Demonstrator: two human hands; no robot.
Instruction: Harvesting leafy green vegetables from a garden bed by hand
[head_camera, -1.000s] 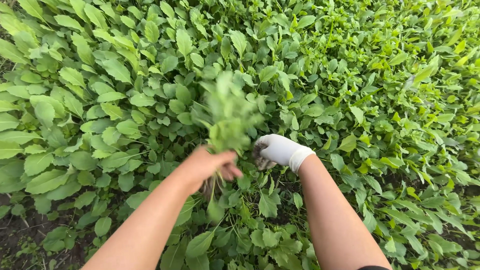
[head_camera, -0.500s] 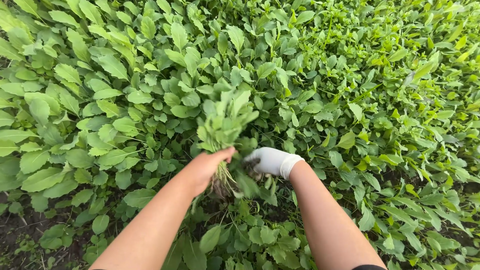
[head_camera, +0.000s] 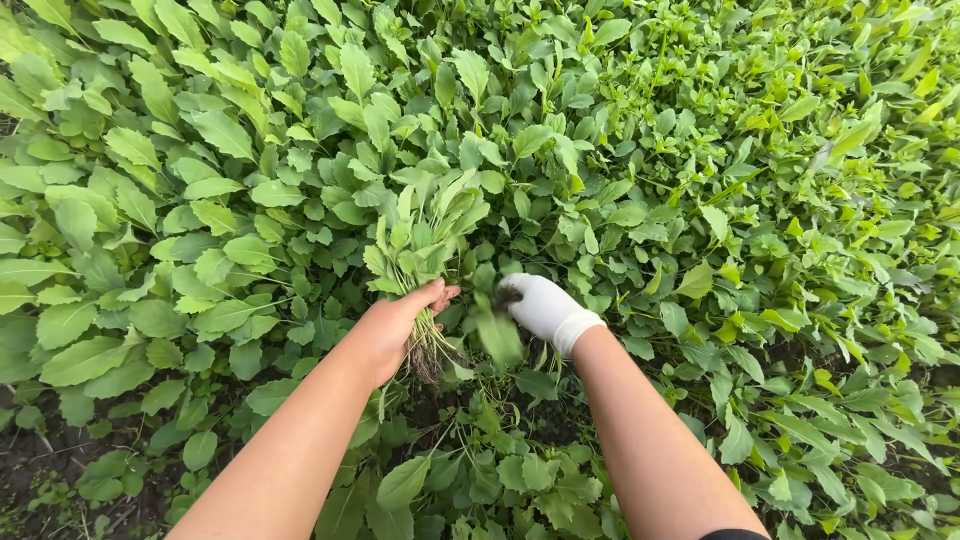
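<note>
My bare left hand (head_camera: 395, 325) grips a bunch of pulled leafy greens (head_camera: 425, 235) by the stems, leaves pointing up and away, roots (head_camera: 432, 362) hanging below my fist. My right hand (head_camera: 540, 305), in a white glove with dirty fingertips, reaches down into the plants just right of the bunch. A blurred leaf (head_camera: 497, 335) is at its fingers; whether it grips it is unclear.
Dense low green plants (head_camera: 250, 190) with broad leaves cover the ground all around. Smaller, yellower-green weeds (head_camera: 820, 170) fill the right side. Dark bare soil (head_camera: 40, 460) shows at the lower left and between stems near my arms.
The bunch in my left hand has come lower and steadied. My gloved right hand moved down and slightly left into the plants beside it.
</note>
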